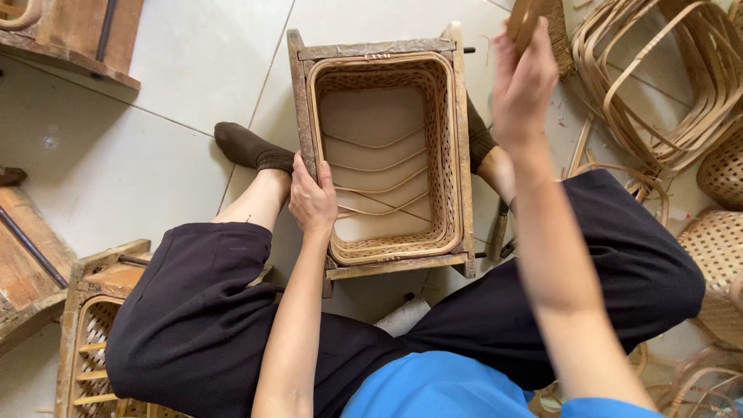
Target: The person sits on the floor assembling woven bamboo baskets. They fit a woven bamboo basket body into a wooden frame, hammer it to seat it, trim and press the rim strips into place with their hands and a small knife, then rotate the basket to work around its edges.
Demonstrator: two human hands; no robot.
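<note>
Head view: your left hand lies flat, fingers spread, bracing the wooden frame around the woven basket between your feet. Right hand is raised, clenched on a wooden block — looks mid-tamping; next strike needs the rim square.

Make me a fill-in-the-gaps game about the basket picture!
1. The woven basket sits inside a ____ frame.
2. The left hand rests on the frame's ____ side.
3. The right hand is raised and holds a wooden ____.
4. The person's feet wear dark ____.

Missing words: wooden; left; block; socks
</note>
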